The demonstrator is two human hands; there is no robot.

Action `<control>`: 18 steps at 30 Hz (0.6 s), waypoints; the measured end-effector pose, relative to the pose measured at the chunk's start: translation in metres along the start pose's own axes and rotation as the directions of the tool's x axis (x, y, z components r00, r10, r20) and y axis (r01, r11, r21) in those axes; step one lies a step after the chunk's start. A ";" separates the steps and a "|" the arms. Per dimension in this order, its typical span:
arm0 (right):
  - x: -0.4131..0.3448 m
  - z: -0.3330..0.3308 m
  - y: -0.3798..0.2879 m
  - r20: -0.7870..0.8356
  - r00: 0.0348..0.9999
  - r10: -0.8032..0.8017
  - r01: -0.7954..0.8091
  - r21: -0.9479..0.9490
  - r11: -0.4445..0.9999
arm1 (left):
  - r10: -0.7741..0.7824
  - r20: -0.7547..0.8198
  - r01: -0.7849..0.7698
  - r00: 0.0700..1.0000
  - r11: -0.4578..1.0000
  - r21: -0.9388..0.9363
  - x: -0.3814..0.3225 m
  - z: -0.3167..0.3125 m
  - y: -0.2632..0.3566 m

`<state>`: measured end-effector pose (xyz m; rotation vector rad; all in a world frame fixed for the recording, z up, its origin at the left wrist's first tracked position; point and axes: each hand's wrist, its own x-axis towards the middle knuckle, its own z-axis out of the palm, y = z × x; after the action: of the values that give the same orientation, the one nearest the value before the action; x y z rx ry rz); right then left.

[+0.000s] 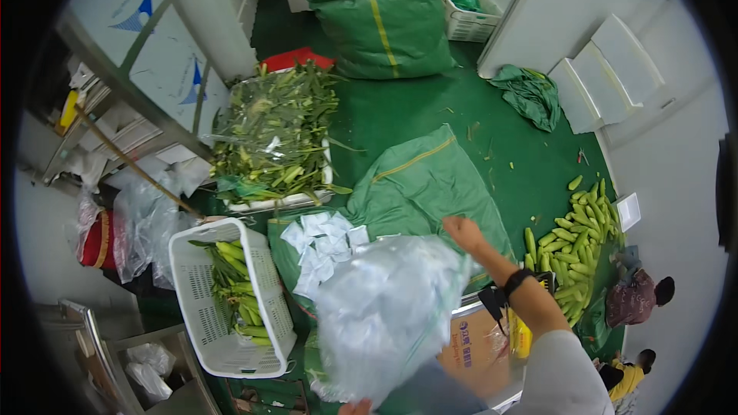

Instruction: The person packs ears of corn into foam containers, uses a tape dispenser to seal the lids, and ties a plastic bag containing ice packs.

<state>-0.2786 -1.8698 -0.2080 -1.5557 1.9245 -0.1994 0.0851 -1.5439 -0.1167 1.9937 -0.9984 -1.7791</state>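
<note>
A large clear plastic bag (pixel 392 305) full of pale packets bulges before me. White packets (pixel 323 242) lie in a loose heap at its upper left, on a green woven sack (pixel 426 184). My left hand (pixel 356 408) shows only in part at the bottom edge, its fingers on the lower end of the bag. My right hand (pixel 464 234) has its fingers curled at the bag's upper right edge. Whether plastic is pinched in it cannot be made out. That wrist wears a black band (pixel 517 280).
A white basket (pixel 190 276) holds green corn cobs. Behind it stands a crate (pixel 328 170) heaped with husks and leaves. Beyond is a bulging green sack (pixel 380 17). More green cobs (pixel 576 242) lie piled at right near two people (pixel 634 300). A cardboard box (pixel 461 346) sits below my right arm.
</note>
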 end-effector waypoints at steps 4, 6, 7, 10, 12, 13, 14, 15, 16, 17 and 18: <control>-0.079 0.026 0.086 0.159 0.987 -0.012 0.007 0.029 1.000 | 0.068 0.264 -0.092 0.962 0.993 0.080 0.139 0.091 0.009; -0.148 0.031 0.124 0.254 0.965 -0.056 0.013 0.168 0.986 | 0.136 0.258 -0.145 0.956 0.989 0.014 0.165 0.127 -0.005; -0.187 0.033 0.134 0.256 0.965 0.056 -0.117 0.228 0.967 | 0.242 0.256 -0.288 0.936 0.944 0.163 0.158 0.125 -0.013; -0.264 0.077 0.116 0.417 0.907 0.060 -0.102 0.080 0.992 | -0.039 0.237 -0.017 0.971 0.973 0.231 0.137 0.120 0.021; -0.266 0.092 0.034 0.367 0.925 -0.093 -0.082 0.434 0.897 | -0.395 0.207 0.365 0.895 0.916 0.169 0.148 0.117 0.052; -0.262 0.108 0.018 0.332 0.934 -0.130 -0.049 0.480 0.876 | -0.399 0.182 0.369 0.899 0.912 0.176 0.150 0.117 0.053; -0.255 0.122 0.006 0.299 0.944 -0.138 -0.022 0.475 0.879 | -0.359 0.197 0.323 0.912 0.926 0.194 0.149 0.114 0.052; -0.246 0.136 -0.004 0.265 0.956 -0.128 -0.010 0.463 0.886 | -0.324 0.218 0.278 0.921 0.935 0.219 0.145 0.112 0.052; -0.237 0.149 -0.010 0.235 0.966 -0.103 -0.011 0.438 0.899 | -0.333 0.206 0.286 0.920 0.930 0.230 0.142 0.114 0.052; -0.231 0.160 -0.015 0.209 0.976 -0.067 -0.026 0.413 0.910 | -0.277 0.185 0.233 0.943 0.945 0.228 0.143 0.116 0.051; -0.222 0.172 -0.018 0.186 0.982 -0.031 -0.045 0.388 0.921 | -0.213 0.153 0.176 0.965 0.959 0.224 0.145 0.115 0.054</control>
<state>-0.1474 -1.6236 -0.2482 -1.2520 1.6218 -0.3932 -0.0407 -1.6516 -0.2149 2.1550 -1.1168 -2.0623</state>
